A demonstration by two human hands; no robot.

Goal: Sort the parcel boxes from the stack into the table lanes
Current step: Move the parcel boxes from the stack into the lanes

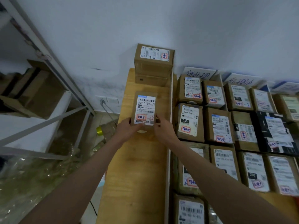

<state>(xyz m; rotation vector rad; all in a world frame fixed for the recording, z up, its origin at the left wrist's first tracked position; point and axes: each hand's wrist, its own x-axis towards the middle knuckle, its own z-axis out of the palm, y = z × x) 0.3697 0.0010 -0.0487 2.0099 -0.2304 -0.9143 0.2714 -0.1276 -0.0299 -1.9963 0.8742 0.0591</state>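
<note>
While over the wooden table, both arms outstretched, left hand and right hand fingers grasping the small parcel box.

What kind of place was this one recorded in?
Probably a parcel sorting or storage room: rows of labelled cardboard boxes fill a wooden table split by a white divider, with metal shelving beside it. Both hands hold a small parcel.

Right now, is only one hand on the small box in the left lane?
No: the left hand and right hand both grip the small box at its near end.
</note>
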